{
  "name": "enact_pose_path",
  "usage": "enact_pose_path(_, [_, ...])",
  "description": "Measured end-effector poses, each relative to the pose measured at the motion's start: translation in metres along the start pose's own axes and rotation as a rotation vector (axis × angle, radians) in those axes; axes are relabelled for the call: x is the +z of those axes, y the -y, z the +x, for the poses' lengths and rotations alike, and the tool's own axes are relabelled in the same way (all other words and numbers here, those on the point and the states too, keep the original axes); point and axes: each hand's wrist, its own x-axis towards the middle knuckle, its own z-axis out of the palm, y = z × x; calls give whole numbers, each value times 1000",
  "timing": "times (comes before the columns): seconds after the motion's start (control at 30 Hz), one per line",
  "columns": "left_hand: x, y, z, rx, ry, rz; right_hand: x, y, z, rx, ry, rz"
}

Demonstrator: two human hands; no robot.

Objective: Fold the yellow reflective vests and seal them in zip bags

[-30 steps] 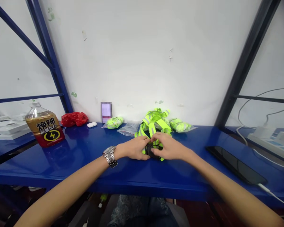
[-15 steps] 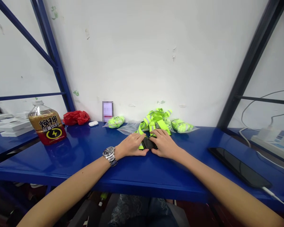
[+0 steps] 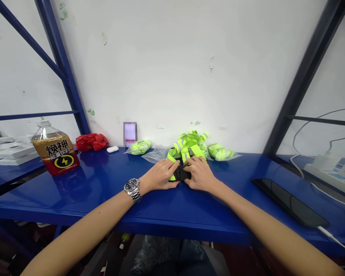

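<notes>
My left hand (image 3: 160, 175), with a metal watch on its wrist, is closed on the left side of a black buckle (image 3: 183, 174). From the right, my right hand (image 3: 200, 174) grips the same buckle between thumb and fingers. The buckle lies low over the blue table, between both hands. Behind it, neon-yellow reflective straps (image 3: 191, 145) are heaped and run down to my hands. Some of the black part is hidden under my fingers.
Bagged yellow bundles (image 3: 140, 147) (image 3: 220, 151) lie near the wall on the blue table (image 3: 103, 180). At left are a large drink bottle (image 3: 56, 149), a red plastic bag (image 3: 91, 142) and a white case (image 3: 112, 149). A phone (image 3: 290, 202) with a cable lies right.
My right fingers have shifted slightly on the black buckle, and more of it shows between my hands. The straps have stayed about where they were.
</notes>
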Motion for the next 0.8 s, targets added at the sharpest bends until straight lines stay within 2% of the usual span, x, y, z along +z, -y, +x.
enact_pose_path(0.17, [1, 2, -1, -49, -27, -109, -5, -9, -1, -66, -17, 9])
enact_pose_path(0.33, [2, 5, -4, -107, -85, -196, -10, -19, -8, -155, -112, 25])
enact_pose_path(0.47, [2, 5, -4, -115, -106, -236, -9, -20, -10, -74, -137, 37])
enact_pose_path(0.63, [2, 9, -4, -118, -80, -249, -8, -28, -10, -53, -68, 27])
enact_pose_path(0.8, [3, 19, -8, -234, -109, -248, -6, -49, -12, 79, -99, 47])
